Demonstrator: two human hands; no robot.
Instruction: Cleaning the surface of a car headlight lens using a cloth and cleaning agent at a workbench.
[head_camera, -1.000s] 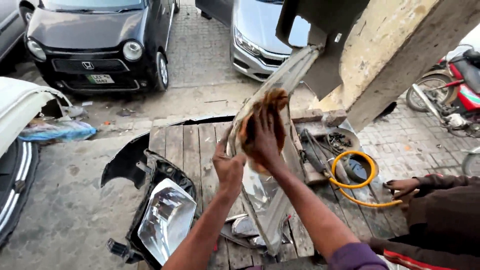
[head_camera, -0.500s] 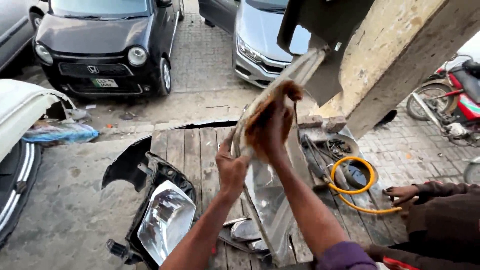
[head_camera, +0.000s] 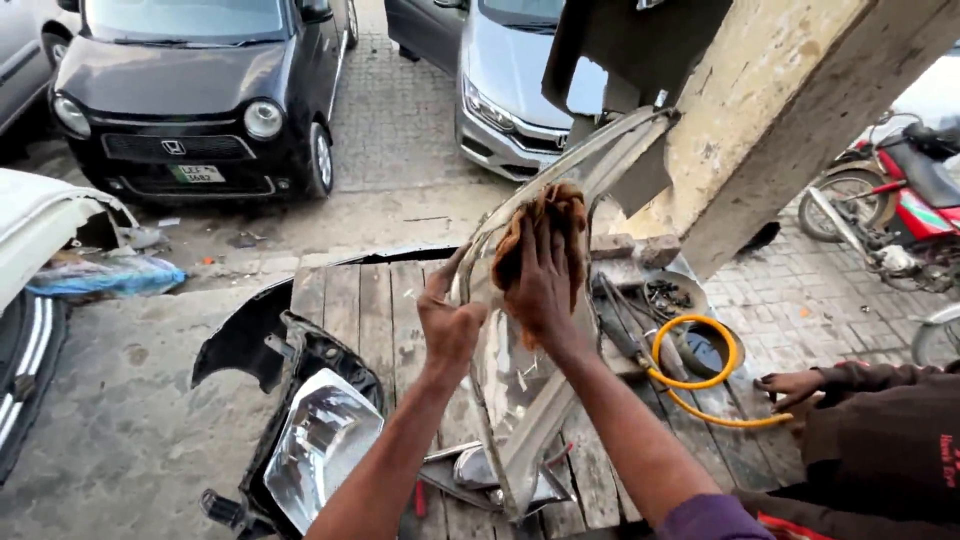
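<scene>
Headlight lens (head_camera: 520, 390) stands tilted on the wooden counter (head_camera: 360, 300) — left hand (head_camera: 450, 330) gripping its edge, right hand (head_camera: 545, 275) pressing a brown rag (head_camera: 560, 215) flat. Hard rubbing could tip it onto the headlamp (head_camera: 320, 450) beside.

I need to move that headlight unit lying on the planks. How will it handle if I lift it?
The headlight unit probably lifts light but awkwardly: its black housing sprawls unevenly. The shiny reflector likely scratches or cracks easily. It overhangs the wooden platform edge, so a push may tip it off.
</scene>
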